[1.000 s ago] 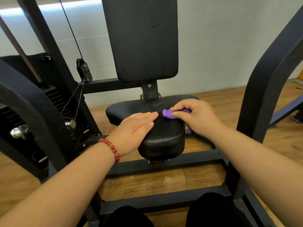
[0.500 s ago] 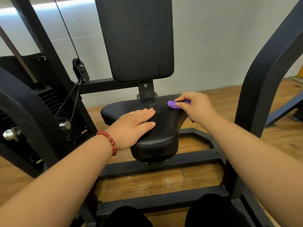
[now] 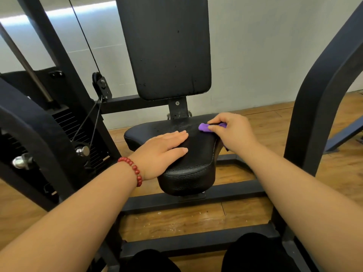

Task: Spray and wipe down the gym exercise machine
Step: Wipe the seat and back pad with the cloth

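Observation:
The gym machine's black padded seat sits in the middle, under an upright black backrest. My left hand lies flat on the seat's left side, fingers straight, a red bead bracelet on the wrist. My right hand pinches a small purple cloth and presses it on the seat's far right part, near the backrest bracket. Most of the cloth is hidden under my fingers. A faint whitish smear shows on the seat just left of the cloth. No spray bottle is in view.
Black steel frame arms rise at right and left. A cable with a pulley and a weight stack stand at the left. Floor bars cross the wooden floor below the seat. My dark-clothed knees are at the bottom.
My right hand has slid the purple cloth from the seat's middle toward its far right edge. My left hand has stayed flat on the seat.

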The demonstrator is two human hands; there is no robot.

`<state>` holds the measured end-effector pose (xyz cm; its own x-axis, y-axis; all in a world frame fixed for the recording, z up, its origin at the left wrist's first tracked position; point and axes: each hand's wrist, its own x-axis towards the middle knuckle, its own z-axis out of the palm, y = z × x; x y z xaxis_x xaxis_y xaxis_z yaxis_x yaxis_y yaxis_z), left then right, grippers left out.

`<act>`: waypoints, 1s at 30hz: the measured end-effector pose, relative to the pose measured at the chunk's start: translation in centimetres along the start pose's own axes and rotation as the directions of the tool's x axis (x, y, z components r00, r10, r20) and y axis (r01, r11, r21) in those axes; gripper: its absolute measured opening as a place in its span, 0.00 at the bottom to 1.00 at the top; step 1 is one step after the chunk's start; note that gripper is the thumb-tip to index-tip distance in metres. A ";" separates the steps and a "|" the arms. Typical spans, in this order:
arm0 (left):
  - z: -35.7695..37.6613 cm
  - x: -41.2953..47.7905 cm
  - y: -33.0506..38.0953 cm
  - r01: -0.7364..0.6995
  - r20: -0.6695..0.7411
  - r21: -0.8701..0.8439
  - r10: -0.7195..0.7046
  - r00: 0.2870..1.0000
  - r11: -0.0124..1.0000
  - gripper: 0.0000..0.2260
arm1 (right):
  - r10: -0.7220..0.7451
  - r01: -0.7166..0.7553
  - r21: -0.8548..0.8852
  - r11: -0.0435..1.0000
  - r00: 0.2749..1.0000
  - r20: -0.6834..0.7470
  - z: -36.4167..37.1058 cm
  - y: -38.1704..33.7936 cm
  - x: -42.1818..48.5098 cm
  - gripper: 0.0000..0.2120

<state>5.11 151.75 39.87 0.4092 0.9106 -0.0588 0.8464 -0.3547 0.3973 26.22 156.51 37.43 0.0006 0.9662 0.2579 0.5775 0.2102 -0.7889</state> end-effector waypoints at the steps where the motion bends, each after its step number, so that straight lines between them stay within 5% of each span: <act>1: 0.0 0.0 0.0 -0.002 0.002 0.005 0.002 1.000 1.000 0.22 | -0.035 0.035 0.026 0.999 0.999 0.006 0.2 -0.2 -0.9 0.06; 6: -0.3 0.2 0.3 0.010 0.050 0.026 -0.011 0.999 1.000 0.23 | -0.199 0.198 0.040 0.979 0.979 0.040 -0.2 -0.3 -3.6 0.07; 9: -0.9 0.4 0.7 0.044 0.112 0.027 -0.047 0.993 0.999 0.23 | -0.106 0.109 -0.120 0.987 0.994 0.033 -1.0 0.7 -0.3 0.09; 12: -1.6 1.0 1.0 0.045 0.111 0.050 -0.051 0.993 0.998 0.23 | 0.024 -0.026 -0.100 0.995 0.999 -0.025 -0.9 1.1 1.6 0.10; 19: -1.8 5.3 2.1 0.083 0.149 0.129 -0.102 0.984 0.988 0.27 | -0.168 0.169 0.037 0.985 0.986 -0.024 -0.4 1.2 -2.4 0.05; 26: -1.4 5.8 2.1 0.120 0.174 0.110 -0.138 0.975 0.987 0.27 | 0.054 -0.062 -0.123 0.990 0.996 -0.067 -1.2 2.2 3.3 0.09; 30: -1.3 6.2 1.8 0.101 0.184 0.118 -0.122 0.975 0.988 0.28 | -0.089 0.088 -0.073 0.993 0.996 -0.009 -0.4 1.2 0.8 0.06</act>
<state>8.76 157.06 41.41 0.3585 0.8924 -0.2740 0.9178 -0.2832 0.2784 27.22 157.49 36.93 -0.0436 0.9422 0.3322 0.6336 0.2832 -0.7200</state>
